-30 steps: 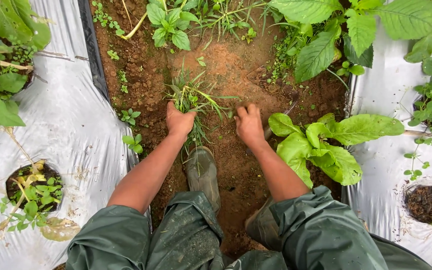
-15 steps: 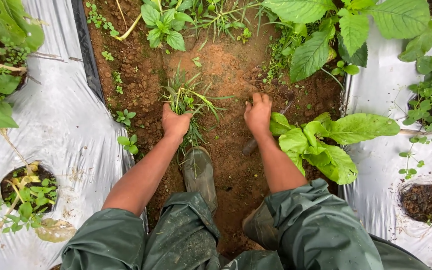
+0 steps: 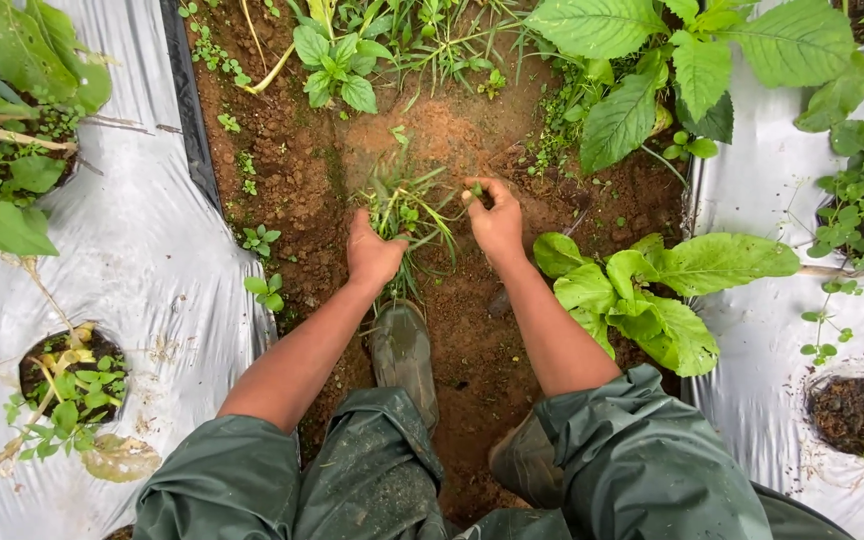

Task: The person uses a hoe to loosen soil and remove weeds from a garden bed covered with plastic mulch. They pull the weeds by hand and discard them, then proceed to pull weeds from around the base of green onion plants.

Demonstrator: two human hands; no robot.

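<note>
My left hand (image 3: 372, 252) is closed around a bunch of grassy weeds (image 3: 407, 205) whose blades fan out above my fist. My right hand (image 3: 494, 220) is beside it, its fingertips pinched on a small green sprig (image 3: 474, 189). Both hands hover over a strip of bare brown soil (image 3: 302, 190) between two sheets of silver plastic mulch. My green trousers and a muddy boot (image 3: 404, 355) show below the hands.
Silver mulch (image 3: 132, 270) covers the beds left and right, with planting holes (image 3: 62, 385) holding small plants. A broad-leaved green plant (image 3: 652, 290) grows just right of my right arm. More weeds (image 3: 337, 60) and large leaves (image 3: 642, 70) stand at the far end of the furrow.
Both hands have moved forward along the furrow. The grass tuft now stands in my left fist, and my right hand has lifted from the soil with a small sprig.
</note>
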